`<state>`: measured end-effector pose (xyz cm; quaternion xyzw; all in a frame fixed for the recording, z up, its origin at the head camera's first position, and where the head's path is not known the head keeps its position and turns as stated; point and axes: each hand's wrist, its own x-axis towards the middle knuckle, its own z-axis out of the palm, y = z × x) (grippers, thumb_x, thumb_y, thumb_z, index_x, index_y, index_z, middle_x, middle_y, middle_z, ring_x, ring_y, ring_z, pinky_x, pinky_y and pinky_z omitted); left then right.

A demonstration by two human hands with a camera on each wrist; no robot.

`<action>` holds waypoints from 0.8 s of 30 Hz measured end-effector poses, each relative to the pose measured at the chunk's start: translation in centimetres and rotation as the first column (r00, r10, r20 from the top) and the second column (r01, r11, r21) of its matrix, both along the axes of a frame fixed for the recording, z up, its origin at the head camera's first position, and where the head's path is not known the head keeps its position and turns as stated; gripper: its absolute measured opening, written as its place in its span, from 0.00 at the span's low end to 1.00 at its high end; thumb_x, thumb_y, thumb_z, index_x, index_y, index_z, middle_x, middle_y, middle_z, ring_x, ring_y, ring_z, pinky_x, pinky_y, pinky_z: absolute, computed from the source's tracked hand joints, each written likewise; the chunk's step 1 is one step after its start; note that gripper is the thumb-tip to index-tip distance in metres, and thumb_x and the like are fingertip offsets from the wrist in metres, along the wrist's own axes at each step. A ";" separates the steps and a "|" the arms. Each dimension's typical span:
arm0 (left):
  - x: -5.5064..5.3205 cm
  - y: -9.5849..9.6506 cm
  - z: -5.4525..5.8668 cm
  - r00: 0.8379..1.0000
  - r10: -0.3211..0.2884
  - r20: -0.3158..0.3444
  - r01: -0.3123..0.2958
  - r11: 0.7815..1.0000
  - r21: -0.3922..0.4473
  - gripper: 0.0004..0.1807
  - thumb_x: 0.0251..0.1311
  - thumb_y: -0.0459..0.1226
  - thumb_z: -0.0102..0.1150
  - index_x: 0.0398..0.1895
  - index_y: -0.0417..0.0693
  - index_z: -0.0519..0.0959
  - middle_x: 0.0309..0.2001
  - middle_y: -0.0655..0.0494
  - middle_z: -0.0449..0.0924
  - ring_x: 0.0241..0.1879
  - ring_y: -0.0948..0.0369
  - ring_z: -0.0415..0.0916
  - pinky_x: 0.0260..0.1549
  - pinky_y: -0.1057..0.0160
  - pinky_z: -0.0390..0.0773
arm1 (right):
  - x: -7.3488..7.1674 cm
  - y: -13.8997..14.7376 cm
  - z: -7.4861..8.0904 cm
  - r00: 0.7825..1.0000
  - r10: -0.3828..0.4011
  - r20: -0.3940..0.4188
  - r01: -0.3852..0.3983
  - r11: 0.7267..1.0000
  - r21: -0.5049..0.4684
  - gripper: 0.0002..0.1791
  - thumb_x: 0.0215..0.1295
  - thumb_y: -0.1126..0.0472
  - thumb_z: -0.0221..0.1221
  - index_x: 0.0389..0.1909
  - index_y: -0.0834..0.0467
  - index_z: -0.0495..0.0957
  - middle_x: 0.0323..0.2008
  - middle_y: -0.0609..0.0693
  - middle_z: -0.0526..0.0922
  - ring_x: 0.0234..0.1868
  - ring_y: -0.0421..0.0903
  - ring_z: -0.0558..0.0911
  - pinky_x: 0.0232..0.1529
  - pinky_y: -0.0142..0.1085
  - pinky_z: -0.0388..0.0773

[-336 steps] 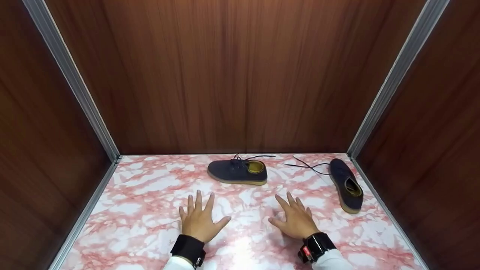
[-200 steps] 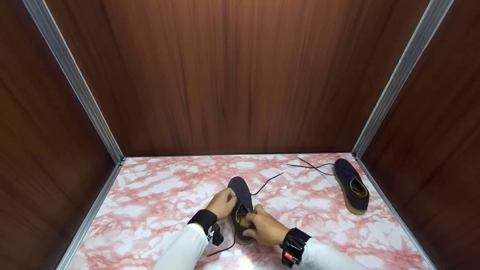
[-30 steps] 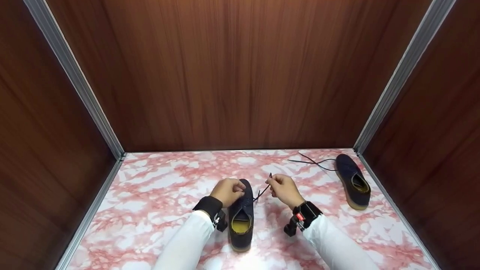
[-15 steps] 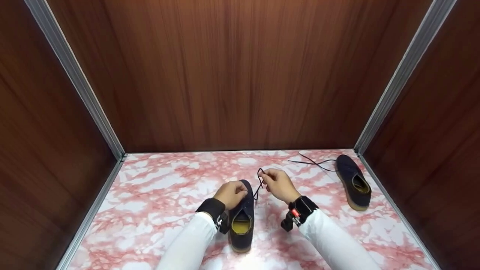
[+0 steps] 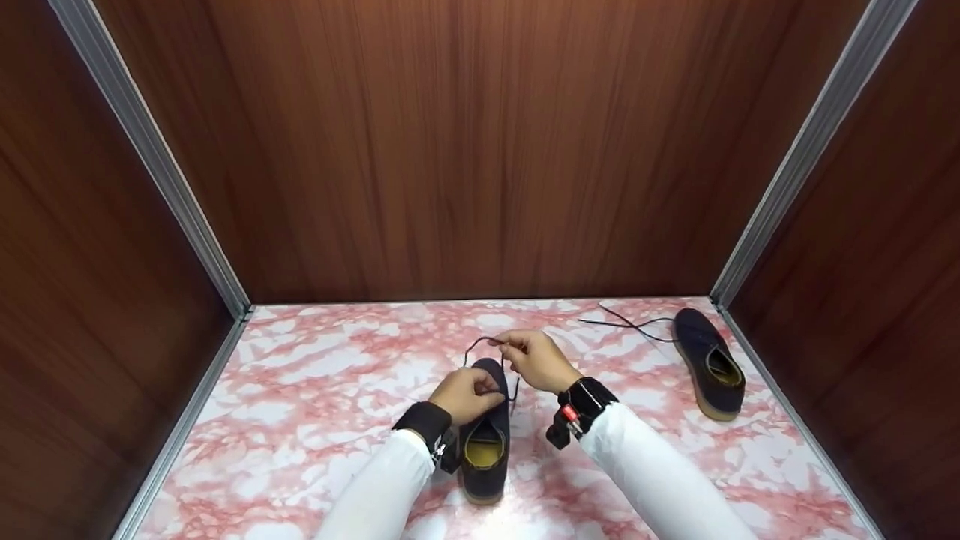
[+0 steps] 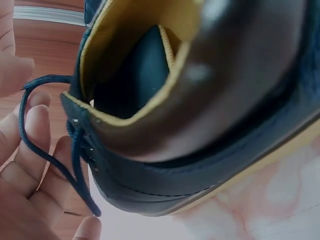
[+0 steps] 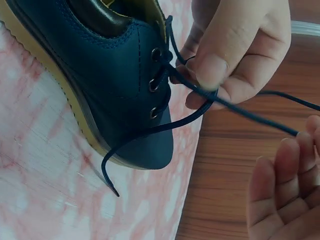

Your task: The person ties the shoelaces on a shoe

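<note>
A dark navy lace-up shoe (image 5: 484,480) with a yellow lining and tan sole stands between the hands, toe pointing away. My left hand (image 5: 463,394) is over its tongue and toe; in the right wrist view its thumb and finger pinch the dark shoelace (image 7: 250,115) where two strands cross beside the eyelets. My right hand (image 5: 540,361), above the toe, pinches another stretch of lace, which arcs over towards the left hand. One loose lace end (image 7: 112,180) hangs beside the toe. The left wrist view shows the shoe's opening (image 6: 135,80) with fingers at the left edge.
The matching shoe (image 5: 709,360) lies at the right, near the side wall, its untied laces (image 5: 630,324) trailing left on the marbled pink-white table (image 5: 315,375). Brown wood-grain panels (image 5: 480,150) with grey metal corner posts enclose the back and sides.
The shoe was first sideways at the back, then brought nearer and turned. Over the last second my right hand has moved left with the lace, curving it over my left hand.
</note>
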<state>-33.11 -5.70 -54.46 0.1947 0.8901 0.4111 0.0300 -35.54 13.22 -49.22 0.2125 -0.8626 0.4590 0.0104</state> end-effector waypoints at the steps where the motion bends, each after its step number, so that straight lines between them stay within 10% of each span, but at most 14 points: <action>1: 0.0 0.1 -0.1 1.000 0.000 -0.008 0.000 1.000 0.000 0.06 0.62 0.40 0.70 0.33 0.47 0.86 0.32 0.58 0.85 0.32 0.68 0.75 0.39 0.65 0.78 | -0.1 0.1 -0.2 1.000 -0.001 0.009 0.001 1.000 0.008 0.14 0.75 0.67 0.58 0.54 0.56 0.87 0.34 0.52 0.86 0.28 0.43 0.80 0.30 0.26 0.74; 6: 0.0 0.2 -0.2 0.999 0.000 -0.045 0.000 1.000 -0.002 0.05 0.63 0.37 0.66 0.30 0.48 0.85 0.28 0.60 0.82 0.29 0.69 0.73 0.36 0.67 0.75 | -0.3 0.9 -1.1 0.997 -0.007 0.076 0.006 1.000 0.018 0.19 0.75 0.70 0.55 0.61 0.57 0.83 0.33 0.53 0.85 0.26 0.40 0.78 0.27 0.26 0.73; 13: 0.0 0.2 -0.3 0.998 0.039 -0.055 -0.039 0.999 0.000 0.06 0.65 0.37 0.65 0.30 0.48 0.85 0.29 0.60 0.84 0.30 0.69 0.73 0.38 0.66 0.77 | -0.4 2.3 -2.6 0.988 -0.101 0.113 0.099 0.995 0.030 0.12 0.73 0.71 0.55 0.51 0.63 0.82 0.36 0.58 0.85 0.33 0.60 0.87 0.29 0.29 0.77; 18: -0.1 0.1 -0.5 0.996 0.052 -0.076 -0.053 0.999 -0.008 0.06 0.65 0.37 0.65 0.31 0.48 0.85 0.29 0.60 0.83 0.30 0.68 0.73 0.38 0.66 0.77 | 0.1 4.1 -4.9 0.974 -0.177 0.138 0.158 0.978 0.138 0.05 0.73 0.68 0.59 0.38 0.63 0.83 0.31 0.56 0.85 0.28 0.46 0.82 0.31 0.31 0.76; 24: -0.1 -0.1 -0.4 0.995 0.075 -0.061 -0.077 0.997 -0.020 0.06 0.66 0.38 0.65 0.31 0.49 0.85 0.28 0.60 0.82 0.30 0.67 0.73 0.39 0.64 0.77 | 1.0 4.9 -7.4 0.979 -0.090 0.181 0.044 0.970 0.240 0.07 0.62 0.67 0.69 0.40 0.61 0.83 0.27 0.51 0.85 0.28 0.41 0.80 0.33 0.32 0.74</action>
